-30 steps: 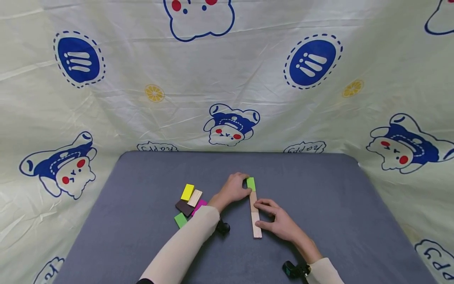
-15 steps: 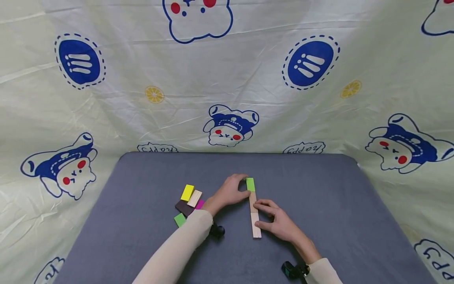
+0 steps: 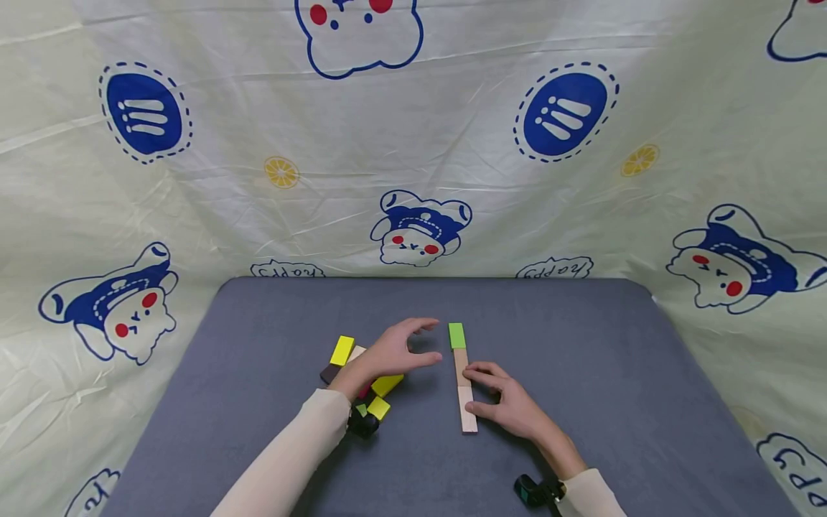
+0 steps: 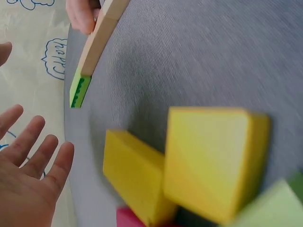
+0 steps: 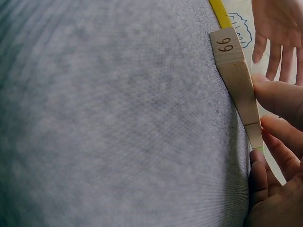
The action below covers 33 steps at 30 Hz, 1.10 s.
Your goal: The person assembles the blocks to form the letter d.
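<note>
On the grey tabletop stands a straight row of blocks: a light wooden block [image 3: 468, 409] nearest, another wooden block [image 3: 461, 367] beyond it, and a green block [image 3: 456, 335] at the far end. The near wooden block shows "66" on its end face in the right wrist view. My right hand [image 3: 510, 406] touches the row from its right side with thumb and forefinger. To the left of the row, my left hand [image 3: 388, 352] hovers with fingers spread and nothing between them, its wrist over a group of coloured blocks.
In that loose group, a yellow block [image 3: 342, 350], a second yellow block [image 3: 388, 385] and a small yellow one [image 3: 378, 408] show around the left wrist. Dark, pink and green blocks are partly hidden there. A patterned cloth [image 3: 413, 143] hangs behind the table [image 3: 555, 316].
My left hand has let go of the green block and moved left, away from the row. More yellow blocks show beside its wrist. The right hand stays at the row.
</note>
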Each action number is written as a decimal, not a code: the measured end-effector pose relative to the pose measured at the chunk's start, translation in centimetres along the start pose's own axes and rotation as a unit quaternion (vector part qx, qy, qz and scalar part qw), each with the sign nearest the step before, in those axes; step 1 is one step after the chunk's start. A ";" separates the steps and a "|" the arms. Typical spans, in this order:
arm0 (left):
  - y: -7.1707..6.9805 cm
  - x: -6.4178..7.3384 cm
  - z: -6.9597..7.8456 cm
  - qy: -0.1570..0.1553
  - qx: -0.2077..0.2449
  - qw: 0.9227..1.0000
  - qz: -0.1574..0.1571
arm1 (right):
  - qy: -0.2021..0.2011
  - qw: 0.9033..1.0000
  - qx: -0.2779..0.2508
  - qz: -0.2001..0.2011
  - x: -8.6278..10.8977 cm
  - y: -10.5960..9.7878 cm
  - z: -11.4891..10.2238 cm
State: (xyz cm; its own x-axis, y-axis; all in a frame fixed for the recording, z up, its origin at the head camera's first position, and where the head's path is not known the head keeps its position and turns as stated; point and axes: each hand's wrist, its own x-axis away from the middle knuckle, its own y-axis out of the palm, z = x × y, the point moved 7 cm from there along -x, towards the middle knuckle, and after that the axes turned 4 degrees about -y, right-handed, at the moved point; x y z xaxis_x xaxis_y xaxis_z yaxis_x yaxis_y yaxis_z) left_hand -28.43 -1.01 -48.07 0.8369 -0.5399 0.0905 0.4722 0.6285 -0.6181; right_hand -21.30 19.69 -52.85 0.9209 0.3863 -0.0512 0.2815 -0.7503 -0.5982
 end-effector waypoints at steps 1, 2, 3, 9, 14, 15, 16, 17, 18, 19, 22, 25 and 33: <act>-0.2 0.3 -0.2 0.000 0.000 1.000 -0.002 | 0.001 1.000 -0.001 0.000 0.0 0.0 0.0; -0.4 0.6 -0.3 0.000 0.000 1.000 -0.004 | 0.001 1.000 0.001 0.000 0.0 0.0 0.0; -0.5 1.0 -0.5 0.001 0.001 1.000 -0.006 | 0.003 1.000 0.001 0.001 0.0 0.0 0.0; -1.5 2.7 -2.0 0.007 -0.018 1.000 -0.013 | 0.002 1.000 0.002 0.002 0.1 -0.1 0.1; -2.1 3.9 -2.7 0.021 -0.038 0.999 -0.020 | -0.004 1.000 -0.010 -0.005 0.1 0.0 -0.1; -2.1 4.1 -2.8 0.024 -0.041 0.999 -0.025 | -0.004 1.000 -0.011 -0.006 0.1 0.0 -0.1; -2.1 4.3 -2.9 0.027 -0.047 0.998 -0.030 | -0.005 1.000 -0.013 -0.006 0.1 0.0 -0.1; -2.0 4.5 -3.0 0.028 -0.051 0.998 -0.035 | -0.006 1.000 -0.013 -0.006 0.1 -0.1 -0.1; -1.9 4.7 -3.0 0.030 -0.054 0.997 -0.040 | -0.006 1.000 -0.015 -0.005 0.1 -0.1 -0.1; -1.8 4.9 -3.1 0.032 -0.058 0.997 -0.044 | -0.006 1.000 -0.014 -0.005 0.2 -0.1 -0.1; -1.6 5.4 -3.4 0.037 -0.067 0.996 -0.047 | -0.004 1.000 -0.011 -0.003 0.2 -0.1 0.1; -1.6 5.8 -3.8 0.042 -0.073 0.996 -0.041 | 0.000 1.000 -0.009 -0.002 0.1 0.0 0.2; -1.8 6.1 -4.5 0.037 -0.062 0.996 -0.048 | 0.007 1.000 -0.004 -0.003 0.1 0.0 0.3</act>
State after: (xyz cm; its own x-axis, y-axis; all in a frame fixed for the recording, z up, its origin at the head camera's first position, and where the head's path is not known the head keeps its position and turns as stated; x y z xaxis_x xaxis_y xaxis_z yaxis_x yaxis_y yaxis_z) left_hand -25.39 -7.98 -49.97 0.7641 -0.6375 0.0987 0.5074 0.4996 -0.7021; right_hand -21.25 19.93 -53.10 0.9229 0.3833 -0.0371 0.2889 -0.7530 -0.5912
